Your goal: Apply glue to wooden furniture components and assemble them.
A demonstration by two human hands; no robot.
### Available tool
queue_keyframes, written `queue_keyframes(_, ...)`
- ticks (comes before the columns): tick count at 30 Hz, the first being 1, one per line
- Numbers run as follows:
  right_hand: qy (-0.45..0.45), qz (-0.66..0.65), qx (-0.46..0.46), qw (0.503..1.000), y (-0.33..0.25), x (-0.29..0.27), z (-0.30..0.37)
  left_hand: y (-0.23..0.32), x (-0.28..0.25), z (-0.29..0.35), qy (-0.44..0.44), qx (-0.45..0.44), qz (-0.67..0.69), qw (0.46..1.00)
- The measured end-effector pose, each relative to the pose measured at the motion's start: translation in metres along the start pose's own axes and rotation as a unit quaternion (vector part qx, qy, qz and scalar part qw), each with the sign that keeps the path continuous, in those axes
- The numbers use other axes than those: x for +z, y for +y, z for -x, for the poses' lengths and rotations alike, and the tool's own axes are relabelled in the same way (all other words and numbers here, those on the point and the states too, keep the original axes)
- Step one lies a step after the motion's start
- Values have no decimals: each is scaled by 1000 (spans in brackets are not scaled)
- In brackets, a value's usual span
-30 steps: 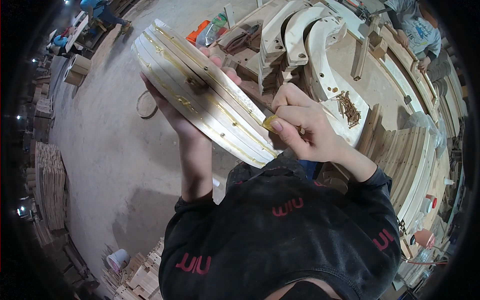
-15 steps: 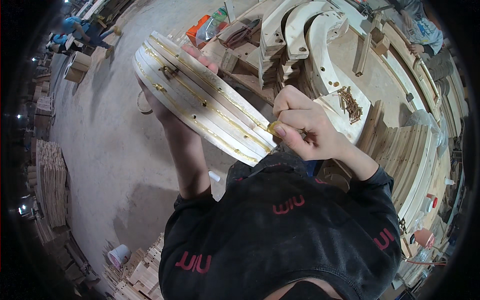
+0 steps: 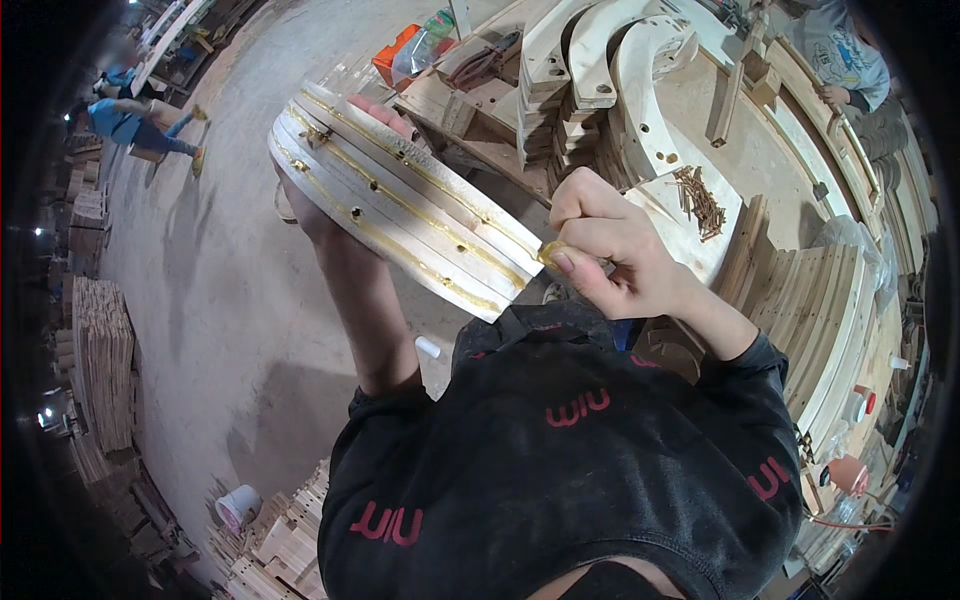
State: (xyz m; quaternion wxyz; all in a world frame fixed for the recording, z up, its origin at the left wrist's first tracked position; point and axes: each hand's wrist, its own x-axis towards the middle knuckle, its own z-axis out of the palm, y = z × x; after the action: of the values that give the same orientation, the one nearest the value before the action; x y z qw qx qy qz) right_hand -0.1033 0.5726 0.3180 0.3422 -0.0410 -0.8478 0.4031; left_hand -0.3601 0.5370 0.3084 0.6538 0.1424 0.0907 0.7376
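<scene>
My left hand [image 3: 385, 117] is closed round a bundle of curved wooden strips [image 3: 400, 205], its fingers showing over the far edge and the rest hidden behind. Lines of yellow, glue-like paste run along the strips, with dark holes between them. Beside the bundle's right end, my right hand [image 3: 615, 245] is closed in a pinch. A small yellowish piece [image 3: 550, 252] shows at its thumb and fingertip, touching or nearly touching the strips; what it is I cannot make out.
On the bench ahead stand stacked curved wooden parts [image 3: 640, 100] and a pile of brown screws or nails [image 3: 700, 203]. An orange box [image 3: 397, 55] lies at the far side. More curved strips [image 3: 815, 310] are stacked at right. A person in blue [image 3: 120, 122] is at far left, another [image 3: 845, 60] at far right.
The strip bundle has shifted slightly left and tilted in my left hand, while my right hand stays nearly in place. The person in blue has moved nearer and changed posture.
</scene>
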Motion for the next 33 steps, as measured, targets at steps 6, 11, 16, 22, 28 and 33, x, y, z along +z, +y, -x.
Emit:
queue_keyframes(6, 7, 23, -13, 1000, -1, 2, 2, 4, -8, 2, 44, 1, -20, 999)
queue_keyframes(11, 10, 59, -32, 998, -2, 1, 3, 1, -6, 6, 85, 24, 40, 995)
queue_keyframes(16, 22, 88, -39, 995, -5, 3, 4, 12, -40, 7, 33, 53, -43, 997)
queue_keyframes(22, -10, 142, 7, 990, -6, -3, 6, 12, -30, 10, 75, 32, 19, 996)
queue_keyframes(28, 92, 157, 227, 957, 3, -35, 4, 25, -51, 5, 97, 34, -69, 992)
queue_keyframes(33, 159, 275, 239, 918, 46, -78, 2, -6, -17, 6, 243, 219, -165, 931)
